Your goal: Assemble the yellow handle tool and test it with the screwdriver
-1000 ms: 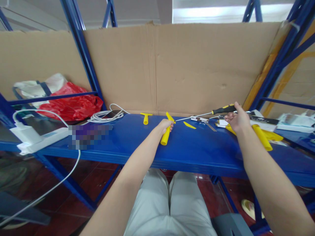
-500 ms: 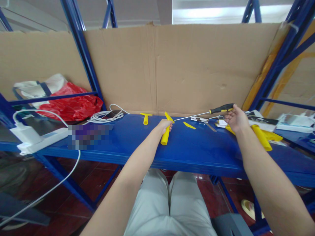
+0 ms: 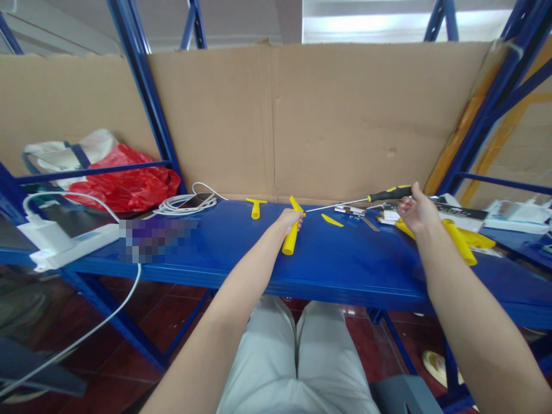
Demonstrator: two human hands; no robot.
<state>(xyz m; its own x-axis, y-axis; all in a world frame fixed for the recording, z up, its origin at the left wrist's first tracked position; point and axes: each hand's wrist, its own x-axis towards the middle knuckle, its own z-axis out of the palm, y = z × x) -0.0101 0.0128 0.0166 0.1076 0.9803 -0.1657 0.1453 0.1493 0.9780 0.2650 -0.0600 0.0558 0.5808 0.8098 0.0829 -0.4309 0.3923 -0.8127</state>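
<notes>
My left hand [image 3: 292,220] is closed around a yellow T-shaped tool handle [image 3: 289,242], whose thick round end points down toward me. At its side, the tip of a long screwdriver [image 3: 388,193] meets the yellow piece by my left fingers. The screwdriver's shaft runs nearly level to the right, up to a black and yellow grip. My right hand [image 3: 417,211] is at the butt of that grip, thumb up and fingers curled. Farther left on the shelf stands another yellow T-shaped handle [image 3: 256,209]. A flat yellow piece [image 3: 332,220] lies under the shaft.
Blue shelf top [image 3: 345,264] spans the front, with a cardboard sheet [image 3: 345,115] behind. On the right lie a metal strip [image 3: 370,224] and more yellow parts [image 3: 459,241]. To the left are coiled white cable [image 3: 185,204], a red plastic bag [image 3: 129,181] and a power strip [image 3: 81,247].
My right hand has shifted slightly right and its thumb has moved along the screwdriver's grip end. The left hand and yellow handle have hardly moved.
</notes>
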